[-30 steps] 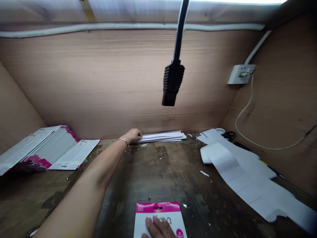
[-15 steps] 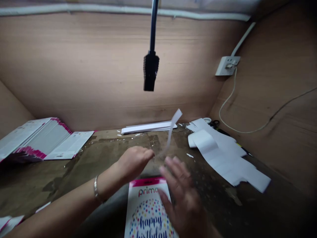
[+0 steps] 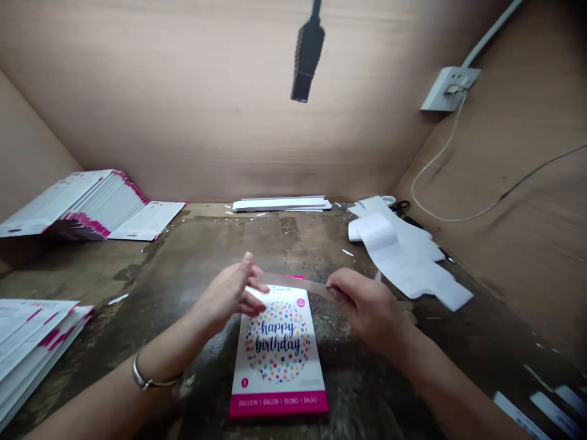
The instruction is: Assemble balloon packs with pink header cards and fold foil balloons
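Both hands have come in over the card since half a second ago: then the left hand was carrying a strip through the air with the right hand open beside it, and now the strip is stretched between them.

Head view: the left hand [image 3: 229,296] pinches one end of the strip [image 3: 293,282] between thumb and fingers, with the forefinger lifted clear. The right hand [image 3: 367,305] is closed on the other end, its fingertips curled under. The strip hangs nearly level, just above the top edge of the card [image 3: 279,360], which lies flat on the bench [image 3: 183,256], printed side up, near the person. Whether the strip touches the card yet I cannot tell.

To do this well, I judge, the strip should be kept taut and square to the card's top edge, with both ends lowered together so it lands without a crease. The card is not held by anything, so a sideways drag could shift it.

More strips [image 3: 282,204] lie at the back wall, loose paper [image 3: 398,253] to the right, and card stacks [image 3: 77,205] to the left.
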{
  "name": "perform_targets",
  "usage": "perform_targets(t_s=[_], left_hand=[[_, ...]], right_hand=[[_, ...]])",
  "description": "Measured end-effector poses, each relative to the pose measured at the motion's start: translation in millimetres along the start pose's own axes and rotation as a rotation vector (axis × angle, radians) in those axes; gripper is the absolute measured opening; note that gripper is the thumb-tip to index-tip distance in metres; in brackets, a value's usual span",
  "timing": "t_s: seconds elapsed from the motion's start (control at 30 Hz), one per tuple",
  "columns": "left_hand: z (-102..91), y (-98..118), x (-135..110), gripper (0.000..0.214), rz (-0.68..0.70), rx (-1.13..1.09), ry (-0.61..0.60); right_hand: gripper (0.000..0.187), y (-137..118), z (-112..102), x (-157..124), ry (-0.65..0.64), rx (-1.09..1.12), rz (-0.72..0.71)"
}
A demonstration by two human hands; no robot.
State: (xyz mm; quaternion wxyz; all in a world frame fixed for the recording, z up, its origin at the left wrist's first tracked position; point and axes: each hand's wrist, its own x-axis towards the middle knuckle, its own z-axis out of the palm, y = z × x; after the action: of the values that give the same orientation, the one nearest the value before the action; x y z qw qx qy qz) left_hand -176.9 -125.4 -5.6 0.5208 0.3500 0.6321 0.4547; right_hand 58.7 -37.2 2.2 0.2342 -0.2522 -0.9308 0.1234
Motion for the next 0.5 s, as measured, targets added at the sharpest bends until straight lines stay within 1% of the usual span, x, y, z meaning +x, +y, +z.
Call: perform_targets(t_s=[0.03,0.07,0.1,0.13,0.17,0.2,0.27,0.3,0.37,0.4,0.43,0.47,0.5], left_hand=[[0.0,-1,-3,0.074,-0.136,-0.138,-0.083],[0.4,-3,-6,0.078,-0.231,-0.235,-0.159],[1.2,-5,-9,0.076,-0.276,-0.294,-0.212],[2.1,-7,-13,0.069,-0.276,-0.318,-0.231],[3.0,-9,-15,0.06,-0.244,-0.31,-0.214],[3.8,-12,-18,0.053,-0.197,-0.272,-0.177],[5.3,-20,-21,0.041,-0.089,-0.162,-0.103],[6.0,-23,-22,0.037,-0.046,-0.114,-0.086],[7.9,-29,-22,0.03,0.007,-0.049,-0.106],[8.9,-31,-22,0.027,0.025,-0.033,-0.133],[9.8,-32,-21,0.025,0.04,-0.022,-0.16],[10.2,-32,-21,0.024,0.055,-0.005,-0.172],[9.9,-33,-21,0.023,0.076,0.015,-0.156]], right_hand=[[0.02,-2,2,-4,0.049,-0.081,-0.075],[0.021,-4,5,-7,0.088,-0.16,-0.159],[0.023,-7,9,-11,0.114,-0.225,-0.239],[0.025,-10,13,-15,0.117,-0.261,-0.304],[0.026,-14,17,-18,0.095,-0.269,-0.337],[0.026,-17,19,-20,0.052,-0.254,-0.339],[0.025,-23,22,-21,-0.043,-0.19,-0.275],[0.029,-25,23,-19,-0.075,-0.151,-0.223],[0.043,-28,23,-10,-0.132,-0.043,-0.138],[0.045,-30,24,-4,-0.163,0.038,-0.116],[0.039,-31,26,2,-0.21,0.133,-0.097],[0.03,-32,28,9,-0.263,0.231,-0.071],[0.021,-32,31,14,-0.312,0.322,-0.032]])
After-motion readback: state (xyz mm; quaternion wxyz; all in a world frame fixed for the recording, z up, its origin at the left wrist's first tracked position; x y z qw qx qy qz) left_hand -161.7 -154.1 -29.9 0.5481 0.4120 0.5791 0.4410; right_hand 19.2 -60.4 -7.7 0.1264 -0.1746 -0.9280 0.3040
